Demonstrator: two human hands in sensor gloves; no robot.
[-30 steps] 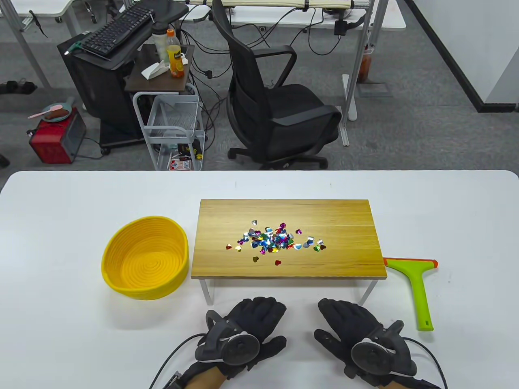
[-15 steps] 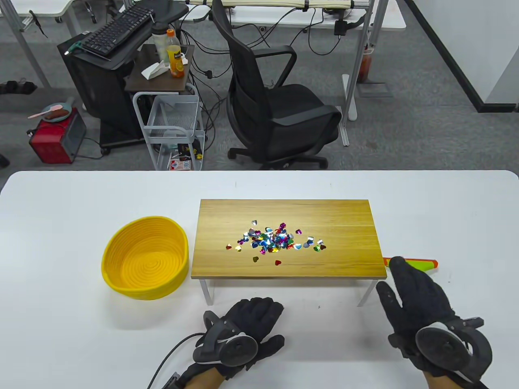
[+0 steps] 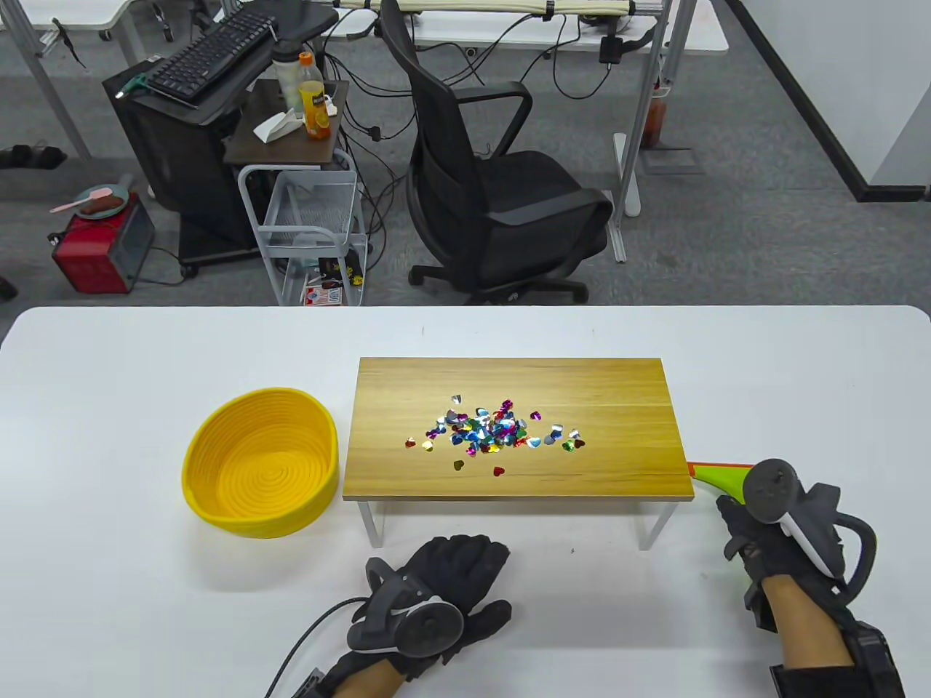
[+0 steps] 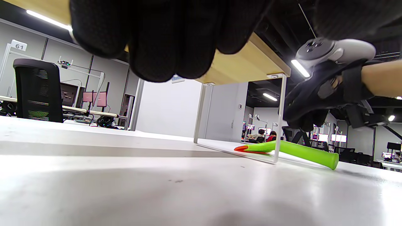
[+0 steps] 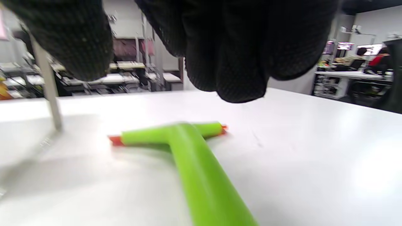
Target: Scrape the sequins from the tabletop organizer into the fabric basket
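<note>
White table [image 3: 145, 378] holds a yellow basket [image 3: 260, 462] left of a wooden organizer [image 3: 407, 480] strewn with sequins [image 3: 494, 430], while the left hand [image 3: 436, 592] rests flat, fingers spread, and the right hand [image 3: 771, 527] hovers, uncurled, over a green scraper [image 5: 188, 157].

1. In the table view the right hand [image 3: 782, 534] covers most of the green scraper [image 3: 716, 476]; we see only its blade end, toward 9 o'clock of the hand.
2. We cannot tell whether the fingers [image 5: 238, 53] touch the scraper's handle.
3. The right wrist view is blurred, and its bottom edge cuts the handle off.
4. The sequins [image 3: 494, 430] are too small for us to count.
5. The left hand [image 3: 436, 596] is cut at the wrist by the bottom edge.
</note>
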